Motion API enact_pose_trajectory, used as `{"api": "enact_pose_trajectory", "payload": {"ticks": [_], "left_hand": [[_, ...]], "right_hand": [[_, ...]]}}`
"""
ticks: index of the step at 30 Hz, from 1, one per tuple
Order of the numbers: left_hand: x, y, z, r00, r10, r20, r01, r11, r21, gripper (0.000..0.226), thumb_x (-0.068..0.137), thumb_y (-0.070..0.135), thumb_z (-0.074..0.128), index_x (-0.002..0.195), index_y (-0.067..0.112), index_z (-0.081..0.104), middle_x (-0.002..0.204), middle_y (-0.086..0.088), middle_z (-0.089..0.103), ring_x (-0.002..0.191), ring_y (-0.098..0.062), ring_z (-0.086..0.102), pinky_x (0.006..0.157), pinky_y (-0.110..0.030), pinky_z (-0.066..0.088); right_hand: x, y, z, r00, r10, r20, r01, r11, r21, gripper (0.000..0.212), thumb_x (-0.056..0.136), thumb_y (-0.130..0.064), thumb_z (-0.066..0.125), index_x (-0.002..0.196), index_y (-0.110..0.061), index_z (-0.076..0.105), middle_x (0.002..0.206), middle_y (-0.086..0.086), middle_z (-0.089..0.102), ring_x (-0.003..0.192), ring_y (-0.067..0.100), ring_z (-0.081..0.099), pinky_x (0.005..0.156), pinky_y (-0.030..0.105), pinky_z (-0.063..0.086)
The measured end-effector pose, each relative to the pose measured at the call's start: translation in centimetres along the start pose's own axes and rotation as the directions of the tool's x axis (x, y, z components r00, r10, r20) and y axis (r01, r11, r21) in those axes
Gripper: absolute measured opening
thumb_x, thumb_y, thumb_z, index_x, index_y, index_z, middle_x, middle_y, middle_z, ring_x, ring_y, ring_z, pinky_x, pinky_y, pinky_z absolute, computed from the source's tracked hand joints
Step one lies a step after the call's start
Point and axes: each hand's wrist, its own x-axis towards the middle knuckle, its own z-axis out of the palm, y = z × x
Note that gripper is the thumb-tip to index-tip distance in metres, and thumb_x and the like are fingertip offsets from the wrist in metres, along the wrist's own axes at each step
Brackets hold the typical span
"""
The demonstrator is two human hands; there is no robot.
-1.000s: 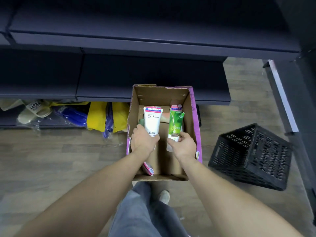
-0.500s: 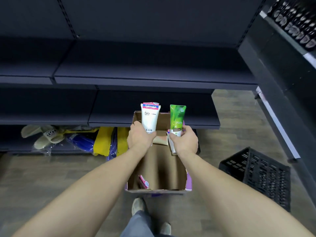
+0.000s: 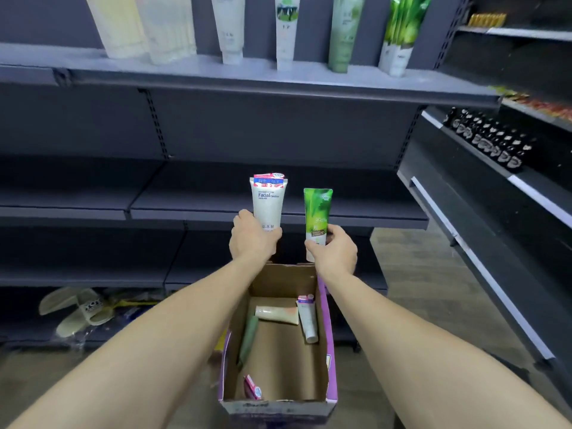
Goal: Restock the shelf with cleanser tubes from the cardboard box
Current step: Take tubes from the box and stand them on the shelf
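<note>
Above the cardboard box (image 3: 323,360), two hands hold one tube each. The left hand (image 3: 252,239) wraps its fingers round the bottom of a white tube (image 3: 268,202). That tube stands up straight and has a red and blue top. The right hand (image 3: 335,250) grips the bottom of a green tube (image 3: 317,212), which also stands up straight. The two tubes are side by side with a small gap between them. Both are up in front of the dark middle shelf (image 3: 192,209).

The box sits on the floor below the arms, with its top open. Four more tubes lie inside it. A pale peach tube (image 3: 276,314) lies flat near the far end. A white tube with a pink end (image 3: 307,318) leans along the right wall, just beside the peach one. A dull green tube (image 3: 249,339) lies along the left wall. A small pink tube (image 3: 252,387) rests in the near left corner.

High up, the top shelf (image 3: 216,74) has a row of tubes standing on their caps. Some are pale yellow (image 3: 119,26), some white (image 3: 286,32), and some green (image 3: 400,35).

On the right, another rack (image 3: 483,193) holds a row of small dark bottles (image 3: 486,139). Down at the left, a pair of beige slippers (image 3: 79,311) lies on the lowest shelf.
</note>
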Motion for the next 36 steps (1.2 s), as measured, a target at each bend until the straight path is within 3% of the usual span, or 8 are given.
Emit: {"api": "enact_pose_trajectory", "payload": {"ticks": [5,11,18,26,32,36], "left_hand": [[1.8,3.7,-2.9,0.997,0.05,-0.054,-0.054,0.996,-0.068,0.059,0.071,0.042,0.079,0.11,0.013,0.046,0.109,-0.006,0.055,0.097,-0.024,0.062,0.073,-0.04,0.054],[4.8,9.6,-7.5,0.978,0.137,-0.158,-0.162,0.974,-0.157,0.054,0.073,0.038,0.075,0.111,0.01,0.048,0.111,-0.005,0.053,0.094,-0.023,0.06,0.065,-0.032,0.043],[8.7,15.4,-12.0,0.945,0.208,-0.253,-0.261,0.945,-0.196,0.053,0.074,0.04,0.076,0.109,0.011,0.049,0.111,-0.005,0.054,0.096,-0.024,0.061,0.069,-0.033,0.046],[13.0,17.6,-13.7,0.932,0.249,-0.264,-0.311,0.924,-0.225,0.049,0.075,0.037,0.076,0.106,0.013,0.047,0.101,-0.001,0.049,0.088,-0.023,0.058,0.067,-0.032,0.044],[15.3,18.9,-13.5,0.933,0.264,-0.243,-0.317,0.923,-0.218,0.049,0.074,0.038,0.076,0.106,0.013,0.048,0.105,-0.003,0.053,0.092,-0.025,0.058,0.07,-0.035,0.046],[15.7,20.2,-12.8,0.93,0.289,-0.227,-0.339,0.912,-0.229,0.049,0.074,0.036,0.076,0.108,0.013,0.049,0.108,-0.002,0.054,0.086,-0.021,0.053,0.066,-0.033,0.042]], "right_hand": [[1.9,-4.3,-1.9,0.996,-0.072,-0.044,0.074,0.996,0.053,0.039,0.079,-0.034,0.079,0.114,-0.027,0.063,0.101,-0.006,0.068,0.089,0.013,0.063,0.075,0.033,0.054],[5.3,-11.2,-5.3,0.985,-0.141,-0.1,0.153,0.981,0.123,0.029,0.078,-0.029,0.077,0.103,-0.029,0.064,0.094,-0.009,0.067,0.083,0.012,0.063,0.066,0.027,0.045],[9.0,-17.9,-7.7,0.959,-0.203,-0.198,0.238,0.955,0.178,0.027,0.074,-0.031,0.079,0.095,-0.03,0.063,0.091,-0.01,0.068,0.086,0.014,0.064,0.072,0.029,0.05],[11.8,-21.8,-7.7,0.943,-0.224,-0.247,0.277,0.939,0.203,0.029,0.078,-0.033,0.075,0.103,-0.026,0.064,0.093,-0.008,0.066,0.084,0.014,0.06,0.067,0.027,0.043],[13.4,-22.7,-7.9,0.933,-0.222,-0.284,0.278,0.945,0.174,0.02,0.081,-0.031,0.071,0.096,-0.027,0.059,0.09,-0.007,0.063,0.083,0.017,0.06,0.068,0.027,0.043],[14.7,-22.6,-9.1,0.925,-0.21,-0.316,0.271,0.948,0.164,0.029,0.082,-0.027,0.072,0.109,-0.021,0.062,0.092,-0.006,0.056,0.086,0.018,0.057,0.071,0.027,0.04]]}}
